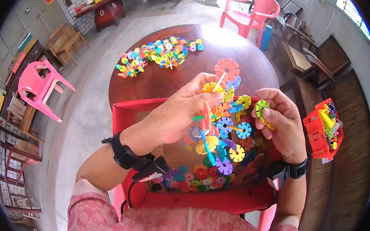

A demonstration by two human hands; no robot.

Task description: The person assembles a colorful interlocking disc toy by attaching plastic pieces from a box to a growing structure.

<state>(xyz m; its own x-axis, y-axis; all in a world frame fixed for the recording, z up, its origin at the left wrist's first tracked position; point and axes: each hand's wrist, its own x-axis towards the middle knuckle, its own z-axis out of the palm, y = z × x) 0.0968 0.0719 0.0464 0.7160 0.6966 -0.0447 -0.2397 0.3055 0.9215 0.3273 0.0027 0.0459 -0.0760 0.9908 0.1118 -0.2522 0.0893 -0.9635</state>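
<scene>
The left hand [181, 111] pinches a built cluster of plastic snowflake discs [221, 118] — thin, notched, brightly coloured — holding it above the red box [126, 115]. Just beside it, the right hand [282, 123] grips a single green disc [261, 107] between thumb and fingers. More loose discs [202, 175] fill the box — glossy and toothed.
</scene>
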